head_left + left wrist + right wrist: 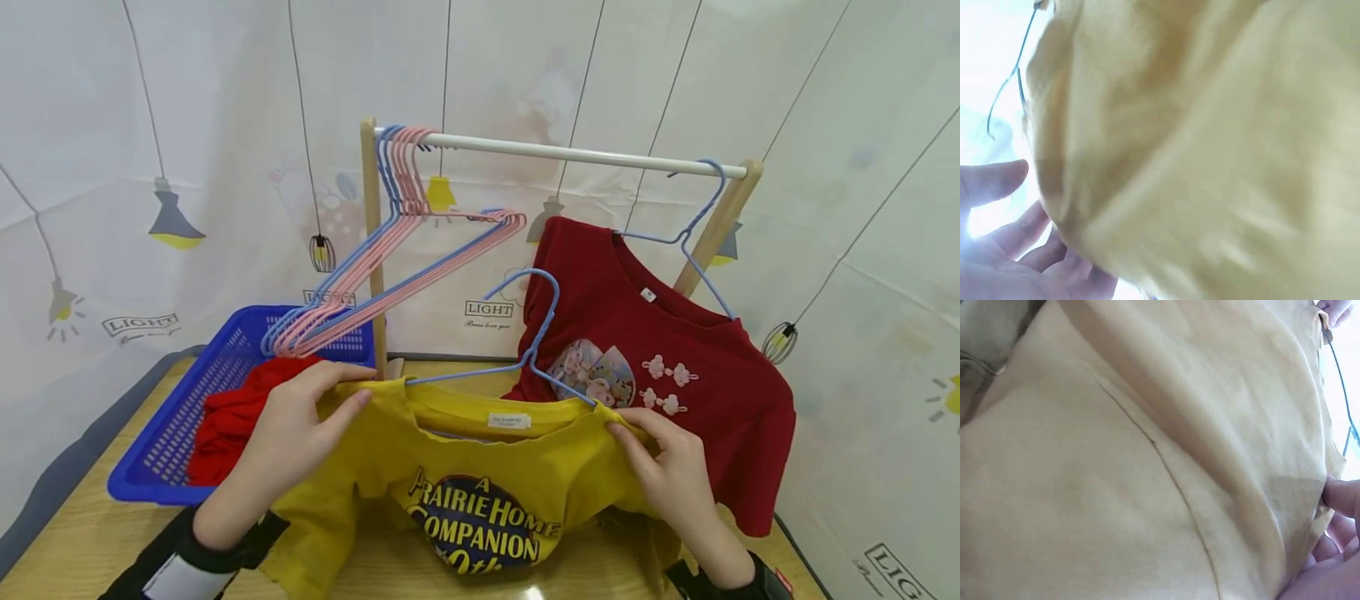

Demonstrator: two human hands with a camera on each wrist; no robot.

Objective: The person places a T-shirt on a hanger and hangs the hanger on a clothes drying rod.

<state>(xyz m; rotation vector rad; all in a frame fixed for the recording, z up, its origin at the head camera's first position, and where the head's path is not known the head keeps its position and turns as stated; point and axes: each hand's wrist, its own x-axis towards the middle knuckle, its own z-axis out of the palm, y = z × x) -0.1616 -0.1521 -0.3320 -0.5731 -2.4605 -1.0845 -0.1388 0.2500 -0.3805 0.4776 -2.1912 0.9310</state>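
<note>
A yellow T-shirt (480, 454) with dark lettering hangs on a blue hanger (534, 342), whose hook stands up above the neckline. At the shirt's left shoulder is my left hand (309, 421); its fingers touch the cloth edge, and in the left wrist view the thumb (997, 182) stands apart from the fabric. My right hand (667, 462) pinches the other shoulder near the hanger's end, thumb in front and fingers behind. Yellow cloth (1147, 487) fills most of the right wrist view.
Behind stands a clothes rack with a white rail (555, 152). Several pink and blue hangers (397, 225) hang at its left, a dark red T-shirt (667, 400) on a blue hanger at its right. A blue basket (150, 467) holds red cloth (236, 417) on the wooden table (97, 533).
</note>
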